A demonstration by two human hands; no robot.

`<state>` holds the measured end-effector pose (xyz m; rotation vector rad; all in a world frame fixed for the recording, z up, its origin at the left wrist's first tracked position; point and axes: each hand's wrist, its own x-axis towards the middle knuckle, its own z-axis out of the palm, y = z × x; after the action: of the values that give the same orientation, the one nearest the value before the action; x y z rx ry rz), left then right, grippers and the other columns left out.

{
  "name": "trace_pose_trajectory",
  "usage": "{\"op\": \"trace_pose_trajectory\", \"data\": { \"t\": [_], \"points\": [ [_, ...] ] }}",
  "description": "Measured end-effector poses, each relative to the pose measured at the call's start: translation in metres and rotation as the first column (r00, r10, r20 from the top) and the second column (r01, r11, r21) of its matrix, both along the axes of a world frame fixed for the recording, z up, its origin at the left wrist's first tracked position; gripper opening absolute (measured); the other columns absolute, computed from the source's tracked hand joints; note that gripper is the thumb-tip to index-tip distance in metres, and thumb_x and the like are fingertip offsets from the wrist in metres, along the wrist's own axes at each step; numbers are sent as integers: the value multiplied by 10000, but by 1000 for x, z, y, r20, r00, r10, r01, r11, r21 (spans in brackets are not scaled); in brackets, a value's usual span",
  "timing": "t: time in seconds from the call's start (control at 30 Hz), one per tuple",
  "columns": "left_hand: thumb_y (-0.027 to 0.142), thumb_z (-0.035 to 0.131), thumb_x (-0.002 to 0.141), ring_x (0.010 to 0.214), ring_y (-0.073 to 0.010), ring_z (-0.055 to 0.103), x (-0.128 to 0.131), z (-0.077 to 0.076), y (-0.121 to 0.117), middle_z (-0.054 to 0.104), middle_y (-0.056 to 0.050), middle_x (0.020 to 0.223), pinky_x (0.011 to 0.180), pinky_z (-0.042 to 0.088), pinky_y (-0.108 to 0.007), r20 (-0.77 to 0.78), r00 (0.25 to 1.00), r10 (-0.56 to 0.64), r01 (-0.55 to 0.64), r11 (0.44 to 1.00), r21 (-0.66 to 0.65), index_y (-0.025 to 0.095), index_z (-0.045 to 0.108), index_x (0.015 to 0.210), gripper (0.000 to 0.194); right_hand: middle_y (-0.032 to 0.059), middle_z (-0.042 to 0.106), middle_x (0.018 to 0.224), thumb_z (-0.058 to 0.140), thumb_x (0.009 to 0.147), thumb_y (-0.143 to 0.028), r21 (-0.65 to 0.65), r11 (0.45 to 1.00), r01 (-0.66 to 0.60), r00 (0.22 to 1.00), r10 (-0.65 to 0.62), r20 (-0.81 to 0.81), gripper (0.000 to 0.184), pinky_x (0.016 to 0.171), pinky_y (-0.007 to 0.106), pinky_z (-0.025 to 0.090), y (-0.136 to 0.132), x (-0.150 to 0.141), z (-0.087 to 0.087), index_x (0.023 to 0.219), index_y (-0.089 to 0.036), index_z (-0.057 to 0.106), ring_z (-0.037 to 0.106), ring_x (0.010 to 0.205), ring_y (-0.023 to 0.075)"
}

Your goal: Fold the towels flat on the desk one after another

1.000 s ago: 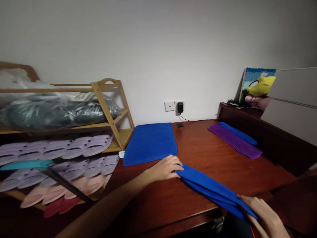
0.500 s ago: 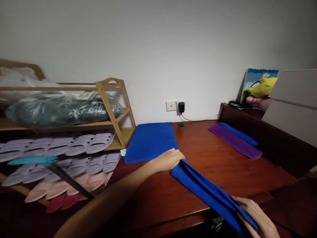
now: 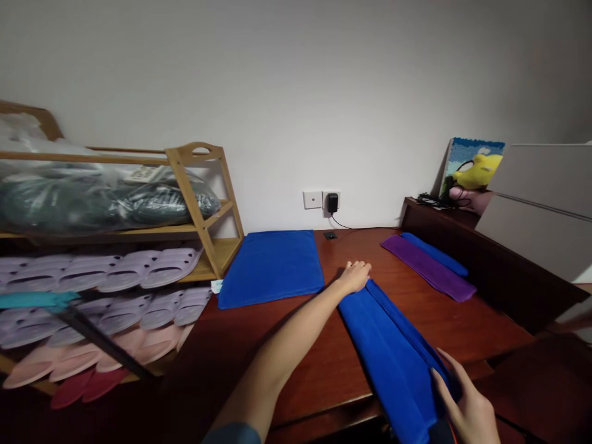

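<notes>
A long folded blue cloth (image 3: 388, 357) lies slantwise over the front of the table, and its near end runs past the table edge. My left hand (image 3: 355, 276) is closed on its far end, knuckles up. My right hand (image 3: 474, 404) is at the near right side, thumb and fingers around the folded edge; part of the grip is hidden. Left of my left hand, another blue cloth (image 3: 275, 268) is spread flat. To the right lie a folded purple cloth (image 3: 428, 265) and, behind it, a narrow blue folded cloth (image 3: 435, 253).
A wooden rack (image 3: 197, 203) with several slippers (image 3: 173, 265) and a plastic-wrapped bundle (image 3: 92, 203) stands at the left. A black plug (image 3: 332, 202) sits in the wall socket, its cable running right. White boxes (image 3: 546, 203) are at the right, on a dark raised ledge.
My left hand has moved right and away from me with the cloth's far end. The folded cloth lies flatter and wider now. The view has shifted slightly right.
</notes>
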<state>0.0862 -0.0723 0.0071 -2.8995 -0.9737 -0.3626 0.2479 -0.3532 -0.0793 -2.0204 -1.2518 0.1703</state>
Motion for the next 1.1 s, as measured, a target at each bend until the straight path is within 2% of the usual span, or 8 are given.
{"op": "trace_pose_trajectory", "data": {
  "t": [0.13, 0.23, 0.33, 0.4, 0.53, 0.8, 1.0, 1.1],
  "points": [
    [223, 385, 948, 1048, -273, 511, 2, -2, -22, 557, -145, 1092, 864, 378, -423, 85, 996, 17, -22, 998, 54, 131, 516, 1107, 226, 68, 684, 1041, 399, 854, -576, -17, 1000, 20, 983, -16, 183, 480, 706, 354, 549, -17, 14, -7, 1191, -264, 538, 670, 881, 261],
    [281, 351, 962, 1007, -233, 532, -11, -3, -55, 592, -101, 1038, 872, 376, -375, 58, 986, -159, 154, 985, 74, 165, 563, 1019, 248, 128, 626, 1124, 416, 859, -545, 123, 992, -12, 955, -25, 297, 497, 860, 432, 497, -14, 23, 3, 1215, -213, 517, 602, 1030, 293],
    [381, 373, 954, 1084, -217, 524, -29, -11, -91, 596, -87, 1147, 901, 377, -350, 0, 882, -472, 471, 880, 55, 186, 547, 1122, 310, 111, 535, 1283, 371, 917, -426, 147, 952, -270, 923, 212, 322, 437, 982, 413, 428, 11, 17, 23, 1300, -230, 447, 509, 1184, 237],
    [422, 381, 949, 1183, -224, 470, -42, -16, -107, 553, -94, 1258, 966, 342, -373, -9, 848, -531, 530, 846, 47, 185, 481, 1235, 385, 76, 441, 1400, 323, 947, -376, 16, 868, -497, 831, 470, 298, 445, 1054, 377, 366, 35, 5, 35, 1372, -256, 376, 409, 1288, 183],
    [446, 427, 930, 1115, -232, 517, -69, -12, -118, 616, -94, 1151, 1035, 271, -396, -24, 874, -484, 485, 874, 21, 169, 493, 1228, 412, 39, 286, 1498, 326, 936, -483, -283, 745, -604, 679, 667, 308, 520, 1097, 450, 276, 71, -13, 41, 1427, -317, 295, 255, 1376, 199],
    [139, 447, 887, 882, -202, 536, -146, 10, -136, 612, -64, 953, 913, 339, -356, -121, 908, -402, 405, 914, 4, 183, 457, 1290, 405, 14, 199, 1521, 316, 899, -588, -333, 829, -449, 725, 556, 406, 600, 1082, 499, 257, 71, -14, 29, 1443, -349, 226, 135, 1406, 232],
    [136, 551, 770, 966, -228, 505, -170, 13, -154, 576, -61, 1059, 888, 371, -344, -79, 950, -303, 294, 949, -111, 244, 462, 1307, 554, 33, 229, 1517, 321, 898, -586, -388, 770, -507, 730, 623, 282, 589, 1081, 526, 223, 70, -4, 44, 1434, -353, 248, 173, 1399, 243],
    [109, 494, 808, 996, -219, 520, -166, 14, -150, 595, -56, 1068, 901, 381, -338, -20, 963, -269, 265, 957, -117, 255, 487, 1283, 496, 89, 362, 1459, 334, 895, -580, -401, 761, -511, 735, 628, 255, 562, 1067, 533, 227, 83, 6, 57, 1372, -293, 410, 309, 1349, 262]
  ]
}}
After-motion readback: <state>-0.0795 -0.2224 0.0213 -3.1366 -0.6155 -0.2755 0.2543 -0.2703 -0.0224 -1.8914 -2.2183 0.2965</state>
